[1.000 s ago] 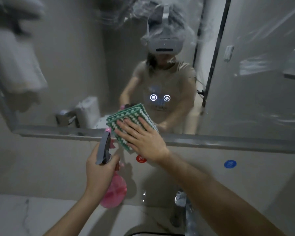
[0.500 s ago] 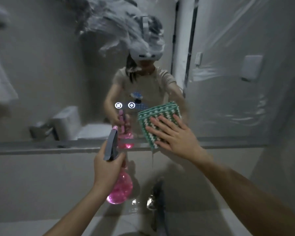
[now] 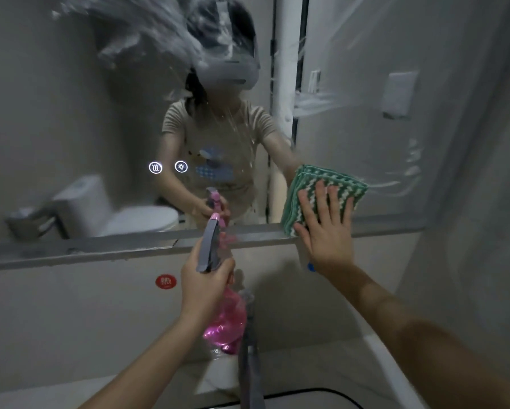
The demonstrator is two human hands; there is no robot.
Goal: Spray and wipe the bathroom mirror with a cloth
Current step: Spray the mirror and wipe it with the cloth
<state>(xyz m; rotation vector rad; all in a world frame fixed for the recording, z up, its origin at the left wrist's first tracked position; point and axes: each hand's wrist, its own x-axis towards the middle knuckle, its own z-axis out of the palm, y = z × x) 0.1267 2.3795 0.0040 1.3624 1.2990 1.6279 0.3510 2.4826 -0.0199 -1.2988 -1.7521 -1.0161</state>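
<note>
The faucet (image 3: 249,370) is nearest, a grey upright column at the lower centre, rising from beside the dark basin rim (image 3: 315,392).

Just left of the faucet, the left hand (image 3: 204,287) grips the neck of the spray bottle (image 3: 225,323), fingers curled round it below the grey trigger head. The bottle's long axis is near upright, leaning slightly right at the top. The pink body hangs below the hand; the grey head and pink nozzle tip point up and forward at the mirror (image 3: 71,113). The left forearm runs from the lower left of the frame up to the wrist.

Up and right of the faucet, the right hand (image 3: 326,231) lies flat with fingers straight and slightly spread, pressing the cloth (image 3: 324,187) against the glass. The cloth is a folded green-and-white pad. Its lower corner touches the mirror's lower frame (image 3: 100,249). The right forearm extends from the lower right corner up to the wrist.

Farther back, above and left of the faucet, a red round sticker (image 3: 165,281) sits on the wall below the frame. White foam streaks (image 3: 147,33) cover the upper glass. Two lit round icons (image 3: 168,167) show in the glass.
</note>
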